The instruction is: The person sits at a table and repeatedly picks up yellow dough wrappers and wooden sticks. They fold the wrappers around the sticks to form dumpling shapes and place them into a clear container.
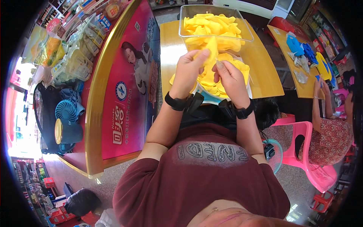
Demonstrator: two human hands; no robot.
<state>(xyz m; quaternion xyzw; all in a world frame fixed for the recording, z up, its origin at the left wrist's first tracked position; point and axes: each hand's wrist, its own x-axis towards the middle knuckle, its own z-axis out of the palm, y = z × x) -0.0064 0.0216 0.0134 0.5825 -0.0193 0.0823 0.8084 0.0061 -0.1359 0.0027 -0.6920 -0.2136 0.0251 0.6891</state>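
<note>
My left hand (189,72) holds up a thin, soft-looking yellow piece (212,46), pinched between thumb and fingers. Close beside it, my right hand (231,77) has its thumb and fingertips pressed together at the piece's lower edge; whatever is between them is too small to make out. Under both hands is a round basin (207,99) heaped with similar yellow pieces (211,80). Just beyond stands a clear plastic tub (247,30), also filled with yellow pieces (213,25). A dark band circles each wrist.
The basin and tub are at a wooden table (264,70). A pink counter (121,87) with gold edging stands close on my left. To the right, another person (329,136) handles something blue by a second table (300,81), near a pink chair (302,140).
</note>
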